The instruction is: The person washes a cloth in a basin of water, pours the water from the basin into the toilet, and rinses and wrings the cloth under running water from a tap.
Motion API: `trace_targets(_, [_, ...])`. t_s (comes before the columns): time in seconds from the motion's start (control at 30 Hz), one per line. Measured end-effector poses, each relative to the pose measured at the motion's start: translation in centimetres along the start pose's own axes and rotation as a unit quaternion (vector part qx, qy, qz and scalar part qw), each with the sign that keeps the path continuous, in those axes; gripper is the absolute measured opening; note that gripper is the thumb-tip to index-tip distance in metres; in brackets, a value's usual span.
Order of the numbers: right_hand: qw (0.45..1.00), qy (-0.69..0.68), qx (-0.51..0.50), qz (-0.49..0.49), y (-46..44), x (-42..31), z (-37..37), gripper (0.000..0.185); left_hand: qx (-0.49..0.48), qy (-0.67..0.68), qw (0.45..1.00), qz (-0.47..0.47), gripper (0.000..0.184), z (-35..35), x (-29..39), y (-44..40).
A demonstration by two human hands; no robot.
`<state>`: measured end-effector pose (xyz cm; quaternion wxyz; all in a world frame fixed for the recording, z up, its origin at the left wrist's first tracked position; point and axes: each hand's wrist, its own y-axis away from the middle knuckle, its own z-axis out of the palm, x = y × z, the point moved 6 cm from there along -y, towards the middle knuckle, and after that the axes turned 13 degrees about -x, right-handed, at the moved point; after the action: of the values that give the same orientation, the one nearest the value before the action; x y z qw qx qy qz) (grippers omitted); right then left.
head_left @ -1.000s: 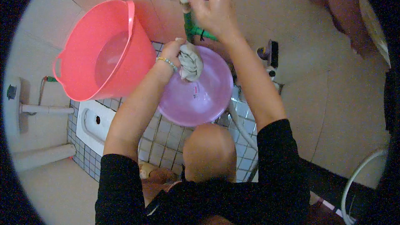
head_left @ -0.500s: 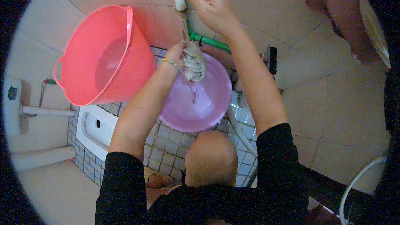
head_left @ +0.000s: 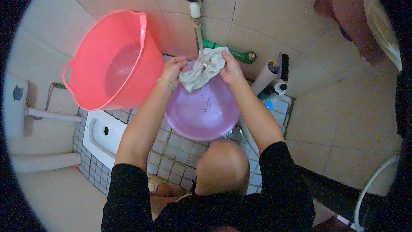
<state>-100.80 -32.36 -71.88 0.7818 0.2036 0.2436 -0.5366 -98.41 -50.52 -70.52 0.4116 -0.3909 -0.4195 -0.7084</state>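
Observation:
A wet whitish cloth [head_left: 201, 72] is spread between my two hands over the purple basin [head_left: 204, 118]. My left hand [head_left: 174, 69], with a beaded bracelet at the wrist, is closed at the cloth's left edge. At the upper right corner, my right hand [head_left: 231, 66] pinches the cloth. Water runs from the tap [head_left: 195, 0] onto the cloth, and the tap's lever points right. The bottom of the basin shows a small label.
A pink bucket [head_left: 148, 68] holding water stands at the left, with a squat toilet [head_left: 98, 135] below it. Right of the basin are a brush [head_left: 283, 66], a bottle [head_left: 280, 87] and a grey hose [head_left: 250, 139]. A green pipe [head_left: 234, 53] runs along the wall.
My right hand has left the tap lever and come down to the cloth. Water now flows, and the bunched cloth has been opened out between both hands.

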Motion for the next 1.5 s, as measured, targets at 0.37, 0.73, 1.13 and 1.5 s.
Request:
trace_targets(0.37, [0.971,-0.126,-0.133,0.156,0.1,3.7,4.1,0.032,-0.003,-0.373,0.916,0.148,0.033,1.6,-0.2,1.0])
trace_targets(0.73, [0.652,0.752,-0.086,0.028,0.0,-3.3,0.6,0.038,0.028,0.136,0.989,-0.054,0.025,-2.6,2.4,-0.9])
trace_targets(1.13, [0.853,0.509,-0.077,0.090,-1.5,-4.9,-0.8,0.022,0.029,0.079,0.996,0.037,0.023,-3.0,8.8,0.5])
trace_targets(1.5, [0.817,0.533,-0.188,0.116,-0.4,-2.0,3.2,0.032,-0.031,0.096,0.994,0.037,0.023,-3.4,6.7,1.0])
